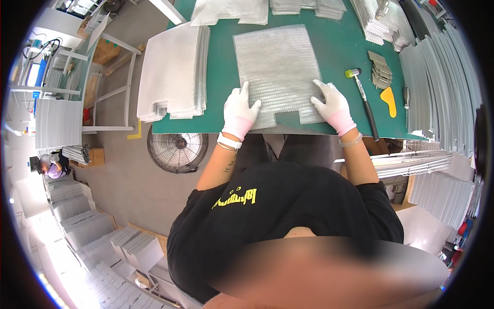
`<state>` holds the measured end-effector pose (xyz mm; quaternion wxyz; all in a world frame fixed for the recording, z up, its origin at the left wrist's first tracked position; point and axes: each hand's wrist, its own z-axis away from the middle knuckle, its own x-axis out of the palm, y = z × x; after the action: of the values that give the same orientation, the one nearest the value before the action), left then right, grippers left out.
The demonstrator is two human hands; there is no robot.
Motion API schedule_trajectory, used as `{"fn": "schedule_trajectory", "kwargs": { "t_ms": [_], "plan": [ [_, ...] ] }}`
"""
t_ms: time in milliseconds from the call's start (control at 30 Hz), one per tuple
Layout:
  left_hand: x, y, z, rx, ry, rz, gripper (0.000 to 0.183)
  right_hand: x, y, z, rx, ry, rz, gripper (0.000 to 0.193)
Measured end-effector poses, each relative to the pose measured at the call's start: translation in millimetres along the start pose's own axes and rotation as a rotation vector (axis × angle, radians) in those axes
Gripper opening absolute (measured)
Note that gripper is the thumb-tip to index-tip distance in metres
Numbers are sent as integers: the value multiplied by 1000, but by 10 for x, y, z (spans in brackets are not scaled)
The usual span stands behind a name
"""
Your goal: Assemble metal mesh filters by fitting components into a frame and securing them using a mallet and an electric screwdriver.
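A silvery mesh sheet [278, 56] with a notch in its near edge lies in front of me on the green tabletop [221, 56]. Both my hands wear white gloves with pink cuffs. At the sheet's near left edge, my left hand [241, 109] grips it, thumb on top and index finger along the side. My right hand [332, 107] holds the opposite edge in the same way, its thumb also over the mesh. The remaining fingers are partly hidden. Left of the sheet stands a neat stack of similar notched mesh sheets [172, 72].
Right of the sheet lie a hammer [364, 100] with a yellow-green head, a yellow scraper [389, 101] and small metal plates [380, 69]. More mesh stacks [229, 10] line the far side. Pale panels [437, 82] stand at the right. A floor fan [177, 152] is below the left edge.
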<state>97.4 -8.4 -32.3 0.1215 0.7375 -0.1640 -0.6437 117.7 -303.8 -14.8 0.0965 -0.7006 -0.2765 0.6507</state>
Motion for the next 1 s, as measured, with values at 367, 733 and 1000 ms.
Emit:
{"fn": "schedule_trajectory", "kwargs": {
  "t_ms": [367, 733, 1000],
  "plan": [
    [-264, 69, 134, -181, 97, -21, 77, -242, -492, 34, -201, 128, 89, 41],
    [-294, 65, 543, -164, -137, 255, 50, 381, -1059, 366, -237, -202, -19, 51],
    [-327, -23, 482, -206, -177, 398, 52, 396, -1132, 312, -245, -215, 34, 52]
  ]
}}
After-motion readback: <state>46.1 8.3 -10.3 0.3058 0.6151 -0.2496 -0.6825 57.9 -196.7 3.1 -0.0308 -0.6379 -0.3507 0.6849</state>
